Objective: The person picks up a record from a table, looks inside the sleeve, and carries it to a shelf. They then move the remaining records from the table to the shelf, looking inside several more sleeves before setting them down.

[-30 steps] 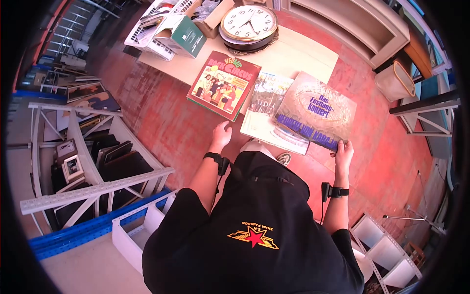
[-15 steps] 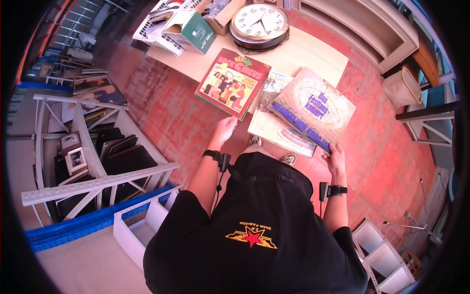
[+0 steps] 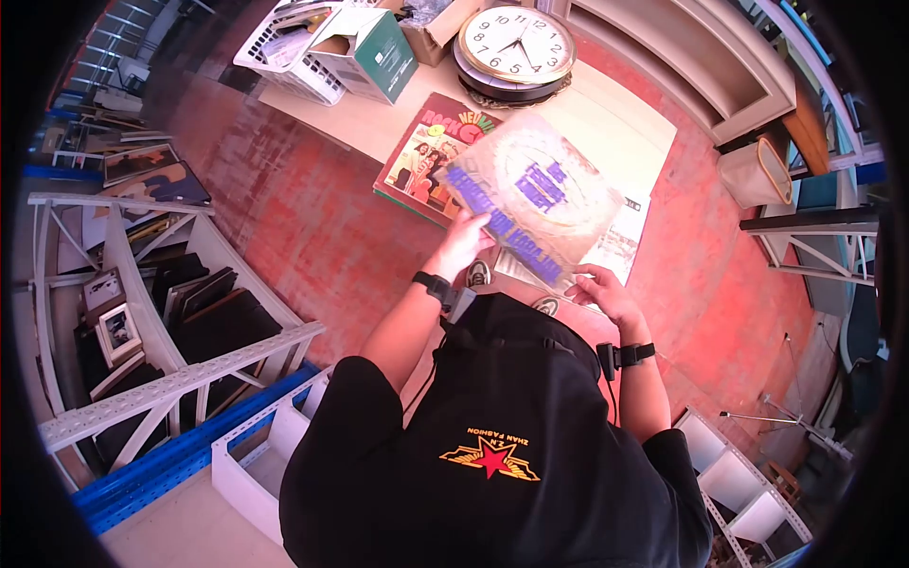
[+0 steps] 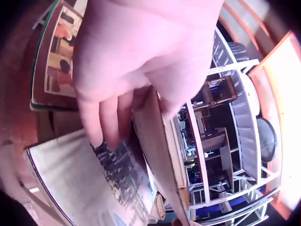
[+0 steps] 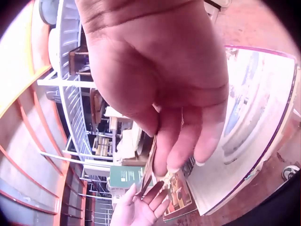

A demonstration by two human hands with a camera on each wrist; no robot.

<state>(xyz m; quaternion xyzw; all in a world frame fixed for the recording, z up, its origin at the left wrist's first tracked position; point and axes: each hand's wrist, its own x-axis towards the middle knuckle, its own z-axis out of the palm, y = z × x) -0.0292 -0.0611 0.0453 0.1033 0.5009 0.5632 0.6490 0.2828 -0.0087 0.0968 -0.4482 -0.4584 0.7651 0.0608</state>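
Note:
A record sleeve (image 3: 540,185) with purple lettering is raised at a tilt over the table's near edge. My left hand (image 3: 462,244) grips its lower left edge, thumb on one face and fingers on the other, as the left wrist view shows. At the lower right corner, my right hand (image 3: 606,292) pinches the sleeve's edge between thumb and fingers (image 5: 171,141). Partly covered by it is a red Rock Circus record sleeve (image 3: 417,175) on the left. A pale picture sleeve (image 5: 254,113) lies below and to the right, largely hidden in the head view.
A round wall clock (image 3: 516,47) lies at the back of the table (image 3: 620,114). Left of it stand a green and white box (image 3: 374,62) and a white plastic basket (image 3: 298,57). A metal shelf rack (image 3: 189,388) with picture frames is at my left.
The purple-lettered sleeve has moved left, now overlapping the Rock Circus sleeve and exposing the pale sleeve's right side. My left hand has come to its left edge and taken hold.

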